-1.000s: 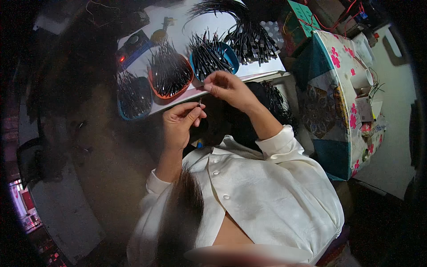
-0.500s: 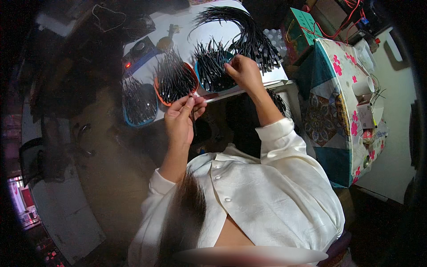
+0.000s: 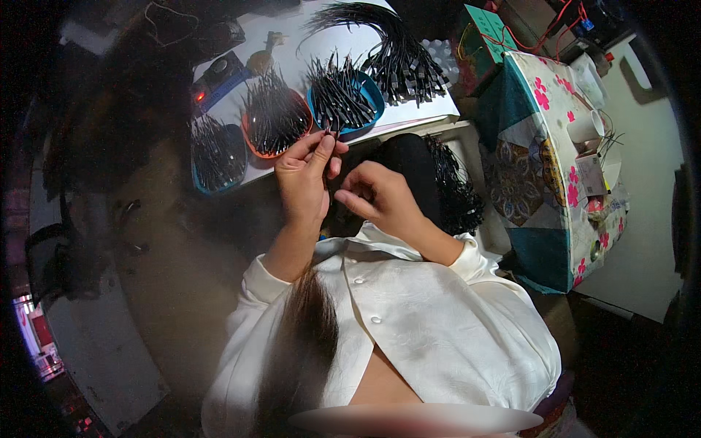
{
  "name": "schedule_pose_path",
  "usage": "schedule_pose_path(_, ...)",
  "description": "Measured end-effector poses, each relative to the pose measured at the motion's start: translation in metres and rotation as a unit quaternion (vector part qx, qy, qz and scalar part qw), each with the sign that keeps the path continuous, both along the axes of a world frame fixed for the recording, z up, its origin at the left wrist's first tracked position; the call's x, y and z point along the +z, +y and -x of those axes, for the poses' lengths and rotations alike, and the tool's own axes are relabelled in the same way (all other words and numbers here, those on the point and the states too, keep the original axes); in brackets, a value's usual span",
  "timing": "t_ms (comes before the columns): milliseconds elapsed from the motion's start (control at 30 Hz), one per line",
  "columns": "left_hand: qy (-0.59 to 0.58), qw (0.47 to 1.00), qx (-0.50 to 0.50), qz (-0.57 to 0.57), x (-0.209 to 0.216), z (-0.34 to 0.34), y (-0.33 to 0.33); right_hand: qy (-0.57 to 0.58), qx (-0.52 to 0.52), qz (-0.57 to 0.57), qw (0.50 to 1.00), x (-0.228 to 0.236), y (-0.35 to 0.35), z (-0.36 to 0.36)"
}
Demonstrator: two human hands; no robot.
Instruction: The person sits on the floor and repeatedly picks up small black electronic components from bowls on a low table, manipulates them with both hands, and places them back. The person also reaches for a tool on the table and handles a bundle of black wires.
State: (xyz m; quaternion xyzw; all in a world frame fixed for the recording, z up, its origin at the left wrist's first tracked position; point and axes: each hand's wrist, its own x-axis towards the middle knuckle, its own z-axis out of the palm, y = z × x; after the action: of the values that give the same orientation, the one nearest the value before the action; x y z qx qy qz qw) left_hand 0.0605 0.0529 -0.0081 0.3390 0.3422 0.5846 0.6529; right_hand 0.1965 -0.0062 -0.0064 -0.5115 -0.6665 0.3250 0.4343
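Note:
My left hand is raised at the table's front edge, thumb and forefinger pinching a thin black cable whose tip sticks up past the fingers. Just right of it and slightly lower is my right hand, with curled fingers; whatever they hold is hidden. Beyond the hands, a blue basket and an orange basket are full of short black cables. A third, blue-rimmed basket of similar cables stands at the left. Behind the blue basket, a large bundle of black cables with metal plug ends lies on the table.
The white table carries a dark device with a red light at its left. Below its right end, more black cables sit by a pale box. To the right, a flower-patterned cloth covers a surface with a white cup.
My right hand has drawn back from the blue basket to beside my left hand. My left hand still pinches at the table edge. The whole view has shifted slightly.

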Motion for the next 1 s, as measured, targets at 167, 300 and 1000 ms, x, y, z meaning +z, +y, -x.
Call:
schedule_pose_path(167,0.002,1.000,-0.023,-0.006,0.008,0.005,-0.014,0.270,0.032,0.064,0.960,0.008,0.031,-0.017)
schedule_pose_path(300,0.044,0.998,-0.042,-0.021,0.011,0.007,-0.021,0.299,0.078,0.066,0.949,0.014,0.045,-0.020)
schedule_pose_path(1000,0.066,0.995,-0.016,-0.070,0.007,0.009,-0.024,0.374,0.050,0.066,0.924,0.012,0.032,-0.008)
